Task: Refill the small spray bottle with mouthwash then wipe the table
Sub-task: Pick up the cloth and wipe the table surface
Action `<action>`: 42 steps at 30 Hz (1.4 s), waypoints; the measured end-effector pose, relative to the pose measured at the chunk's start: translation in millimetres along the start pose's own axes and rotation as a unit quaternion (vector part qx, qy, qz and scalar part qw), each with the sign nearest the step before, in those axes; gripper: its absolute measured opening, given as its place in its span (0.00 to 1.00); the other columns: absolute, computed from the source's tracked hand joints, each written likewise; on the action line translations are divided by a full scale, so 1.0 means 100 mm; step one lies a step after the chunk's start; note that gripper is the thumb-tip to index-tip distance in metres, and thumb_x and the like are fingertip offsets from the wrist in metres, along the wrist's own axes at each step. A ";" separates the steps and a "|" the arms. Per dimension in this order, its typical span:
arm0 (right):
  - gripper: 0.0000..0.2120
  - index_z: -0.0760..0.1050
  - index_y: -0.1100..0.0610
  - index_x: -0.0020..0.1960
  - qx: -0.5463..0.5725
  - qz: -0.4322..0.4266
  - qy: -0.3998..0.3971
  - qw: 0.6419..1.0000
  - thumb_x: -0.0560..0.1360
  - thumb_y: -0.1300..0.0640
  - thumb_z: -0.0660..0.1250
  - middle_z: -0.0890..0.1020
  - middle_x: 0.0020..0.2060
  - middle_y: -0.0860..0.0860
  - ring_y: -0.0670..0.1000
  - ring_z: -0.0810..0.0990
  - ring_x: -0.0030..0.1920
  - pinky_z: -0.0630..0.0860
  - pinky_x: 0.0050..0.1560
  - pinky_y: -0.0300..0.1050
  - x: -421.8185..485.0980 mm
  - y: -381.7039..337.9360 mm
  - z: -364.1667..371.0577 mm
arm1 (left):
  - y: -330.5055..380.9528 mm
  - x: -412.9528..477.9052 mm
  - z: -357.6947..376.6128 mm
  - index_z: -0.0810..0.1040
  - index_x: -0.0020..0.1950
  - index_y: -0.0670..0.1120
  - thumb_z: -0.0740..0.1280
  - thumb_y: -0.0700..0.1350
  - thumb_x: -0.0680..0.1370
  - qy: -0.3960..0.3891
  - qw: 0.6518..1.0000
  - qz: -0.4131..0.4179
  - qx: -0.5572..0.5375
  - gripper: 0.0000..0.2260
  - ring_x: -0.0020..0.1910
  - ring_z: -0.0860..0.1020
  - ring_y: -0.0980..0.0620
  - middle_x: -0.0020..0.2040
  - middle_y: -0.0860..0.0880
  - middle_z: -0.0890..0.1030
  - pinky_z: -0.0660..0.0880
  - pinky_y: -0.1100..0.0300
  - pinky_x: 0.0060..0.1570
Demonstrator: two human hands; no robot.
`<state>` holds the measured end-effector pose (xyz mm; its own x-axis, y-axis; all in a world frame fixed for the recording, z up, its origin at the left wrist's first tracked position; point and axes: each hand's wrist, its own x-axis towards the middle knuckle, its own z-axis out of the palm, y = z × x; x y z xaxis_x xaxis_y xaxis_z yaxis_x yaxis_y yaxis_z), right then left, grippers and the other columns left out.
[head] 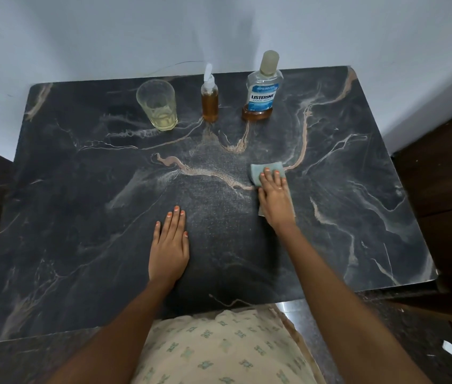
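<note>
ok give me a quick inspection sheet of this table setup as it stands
surface: dark marble-pattern table top, faint streaks at centre
job's things: small amber-filled spray bottle upright at back; clear Listerine mouthwash bottle beside it, nearly empty, capped; grey-blue folded cloth under right hand
clutter: clear drinking glass with a little yellowish liquid
hands: left hand flat on table; right hand pressing cloth
cables: nothing seen
surroundings: pale wall behind; dark wooden furniture at right

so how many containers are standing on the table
3, in a row along the far edge: a glass on the left, the small spray bottle in the middle, the mouthwash bottle on the right. None looks hidden.
</note>
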<state>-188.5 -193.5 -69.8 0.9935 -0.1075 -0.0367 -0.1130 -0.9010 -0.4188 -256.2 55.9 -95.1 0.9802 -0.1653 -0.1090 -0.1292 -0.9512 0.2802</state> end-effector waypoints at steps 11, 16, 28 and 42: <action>0.20 0.58 0.64 0.70 0.004 -0.155 -0.092 0.984 0.80 0.61 0.51 0.58 0.73 0.59 0.57 0.51 0.74 0.38 0.73 0.46 -0.49 -0.81 0.46 | 0.02 0.00 -0.04 0.57 0.73 0.42 0.42 0.49 0.77 0.004 1.000 -0.001 0.005 0.25 0.73 0.55 0.50 0.74 0.45 0.59 0.49 0.51 0.72; 0.19 0.75 0.66 0.57 -0.032 -0.172 -0.067 0.982 0.67 0.68 0.71 0.77 0.59 0.61 0.62 0.75 0.60 0.71 0.57 0.63 -0.94 -0.44 0.24 | 0.01 0.00 -0.02 0.55 0.73 0.43 0.41 0.49 0.77 0.004 1.000 0.001 0.002 0.25 0.73 0.51 0.53 0.75 0.46 0.58 0.48 0.52 0.72; 0.19 0.57 0.66 0.70 -0.026 0.052 0.030 0.998 0.80 0.64 0.51 0.57 0.72 0.62 0.58 0.52 0.74 0.42 0.74 0.47 -0.19 0.31 -0.04 | -0.01 0.00 0.00 0.52 0.73 0.44 0.40 0.50 0.77 -0.006 1.000 -0.001 0.001 0.26 0.73 0.48 0.55 0.75 0.48 0.55 0.46 0.53 0.72; 0.21 0.51 0.59 0.73 -0.023 -0.139 -0.085 0.986 0.81 0.58 0.48 0.53 0.74 0.56 0.55 0.47 0.75 0.38 0.73 0.46 0.28 -0.97 0.54 | 0.00 0.01 0.00 0.52 0.74 0.45 0.41 0.50 0.77 -0.002 1.000 -0.006 0.002 0.25 0.72 0.48 0.55 0.75 0.48 0.56 0.47 0.53 0.72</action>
<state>-149.3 -86.5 -79.4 0.9732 0.2157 -0.0794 0.1683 -0.9042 -0.3925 -254.9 56.1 -95.5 0.9811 -0.1548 -0.1159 -0.1179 -0.9539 0.2759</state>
